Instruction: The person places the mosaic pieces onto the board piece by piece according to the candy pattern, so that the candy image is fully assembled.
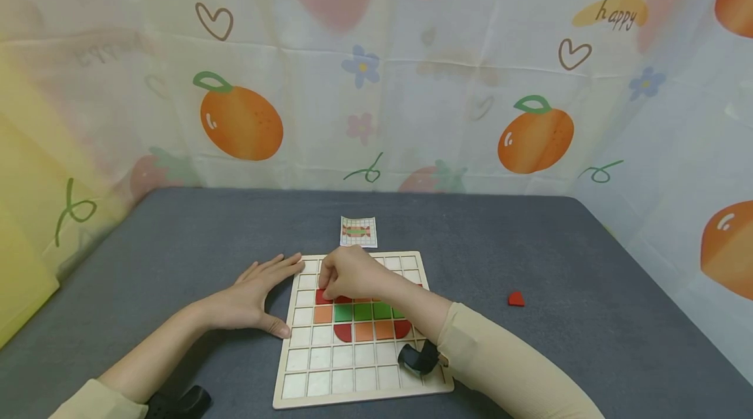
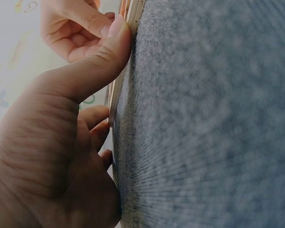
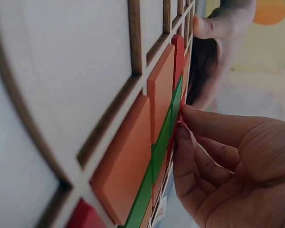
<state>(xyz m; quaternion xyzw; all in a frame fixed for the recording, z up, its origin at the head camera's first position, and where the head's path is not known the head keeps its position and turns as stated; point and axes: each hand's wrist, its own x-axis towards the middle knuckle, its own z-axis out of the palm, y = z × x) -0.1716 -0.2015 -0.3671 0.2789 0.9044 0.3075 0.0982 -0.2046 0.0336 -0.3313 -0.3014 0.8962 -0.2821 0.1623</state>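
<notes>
A wooden grid board (image 1: 320, 399) lies on the dark table, its square cells partly filled with colored tiles. Green tiles (image 1: 363, 312) run across the middle, with orange tiles (image 1: 373, 330) and rounded red tiles (image 1: 343, 333) below. My right hand (image 1: 355, 273) reaches over the board and pinches a small red tile (image 3: 182, 114) between thumb and fingertips, at the upper left of the colored pattern; the tile's shape is mostly hidden. My left hand (image 1: 250, 298) rests along the board's left edge with spread fingers, thumb touching the frame.
Behind the board lies a small card (image 1: 358, 232) printed with a candy-like grid pattern. A single red piece (image 1: 516, 299) lies on the table to the right. A fruit-printed curtain (image 1: 412, 92) hangs at the table's back edge.
</notes>
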